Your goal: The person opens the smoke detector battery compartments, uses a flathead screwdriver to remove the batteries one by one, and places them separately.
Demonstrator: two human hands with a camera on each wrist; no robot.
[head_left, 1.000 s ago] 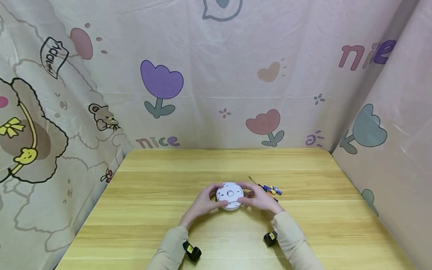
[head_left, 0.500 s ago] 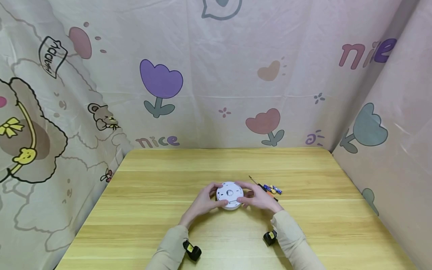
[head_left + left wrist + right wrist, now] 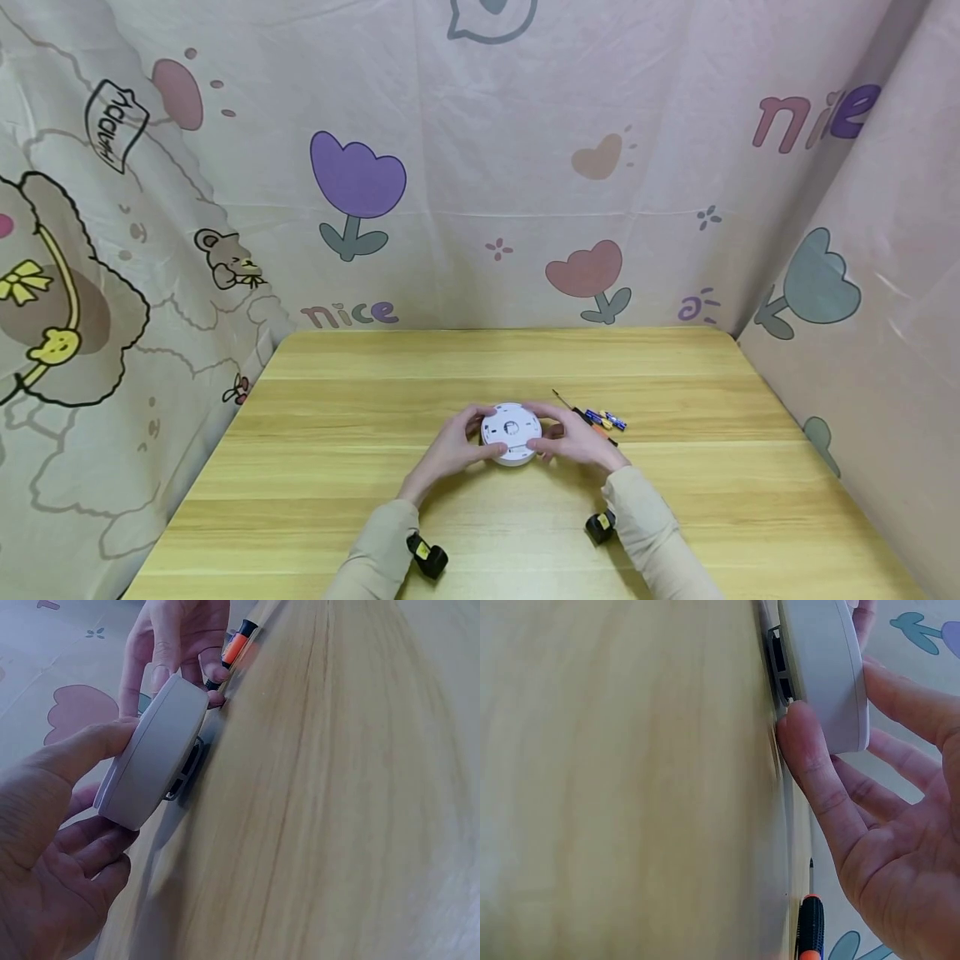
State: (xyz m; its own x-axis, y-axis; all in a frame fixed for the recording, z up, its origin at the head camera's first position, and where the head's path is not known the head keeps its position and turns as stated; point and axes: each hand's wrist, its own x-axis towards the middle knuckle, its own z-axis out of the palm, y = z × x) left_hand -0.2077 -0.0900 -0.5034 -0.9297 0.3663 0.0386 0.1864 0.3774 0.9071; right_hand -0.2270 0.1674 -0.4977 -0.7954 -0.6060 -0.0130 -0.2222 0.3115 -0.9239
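Both hands hold a round white smoke detector (image 3: 512, 437) over the middle of the table, its slotted flat face turned up. My left hand (image 3: 453, 446) grips its left rim, the thumb on the upper face and fingers curled under the edge. On the opposite rim, my right hand (image 3: 577, 440) grips it with thumb and fingers. In the left wrist view the smoke detector (image 3: 154, 754) stands edge-on, a dark vented dome beneath it close over the wood. The right wrist view shows one right-hand finger (image 3: 810, 746) reaching to that underside beside the dome.
Just right of the right hand lies a screwdriver (image 3: 579, 413) with a black and orange handle. Several blue and yellow batteries (image 3: 617, 422) lie beside it. The wooden table (image 3: 360, 375) meets a printed cloth (image 3: 465, 167) at its back edge. A black camera (image 3: 427, 557) sits at the left wrist.
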